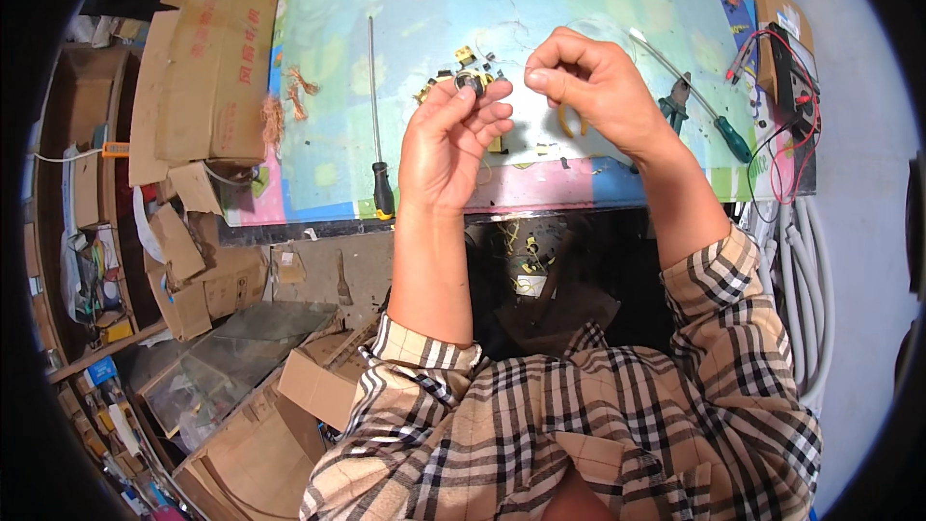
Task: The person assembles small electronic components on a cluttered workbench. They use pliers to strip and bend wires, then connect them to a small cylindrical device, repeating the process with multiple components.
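Over the middle of the table, my left hand [449, 135] is closed around a small round dark part with a shiny metal rim [468, 86]; its kind is unclear. To its right, my right hand [593, 82] is raised with thumb and forefinger pinched together. A fine thread or wire seems to show close to those fingertips, but what they grip is too small to make out. Behind and beside my left hand lies a pile of small yellow and black parts [464, 55]. Under my right hand, a tool's yellow handle [572, 122] shows in part.
A long screwdriver [382, 188] lies left of my hands. On the right are another screwdriver [731, 138], dark-handled pliers [674, 101] and a black meter [797, 87] with red and black leads. A cardboard box [217, 58] stands at the left edge, beside copper wire bundles [295, 94].
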Tool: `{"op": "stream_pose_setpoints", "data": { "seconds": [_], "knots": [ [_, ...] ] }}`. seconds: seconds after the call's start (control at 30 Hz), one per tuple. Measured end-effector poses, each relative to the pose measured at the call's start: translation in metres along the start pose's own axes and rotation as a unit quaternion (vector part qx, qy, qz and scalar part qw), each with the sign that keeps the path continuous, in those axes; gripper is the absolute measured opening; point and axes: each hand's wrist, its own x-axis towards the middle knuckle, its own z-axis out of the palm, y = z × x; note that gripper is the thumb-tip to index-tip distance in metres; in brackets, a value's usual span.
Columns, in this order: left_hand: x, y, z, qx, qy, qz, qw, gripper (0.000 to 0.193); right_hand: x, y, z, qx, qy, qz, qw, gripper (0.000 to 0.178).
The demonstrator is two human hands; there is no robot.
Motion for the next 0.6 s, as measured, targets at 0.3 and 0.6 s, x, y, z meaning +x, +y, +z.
{"op": "stream_pose_setpoints", "data": {
  "seconds": [0.3, 0.6],
  "knots": [
    [0.006, 0.000, -0.014, -0.117, 0.078, 0.038, 0.989, 0.020, 0.000, 0.003, -0.006, 0.031, 0.015, -0.021, 0.999, 0.014],
    [0.003, 0.002, -0.007, -0.045, 0.069, 0.034, 0.996, 0.027, 0.001, 0.009, -0.044, 0.210, 0.083, -0.043, 0.973, 0.014]
  ]
}}
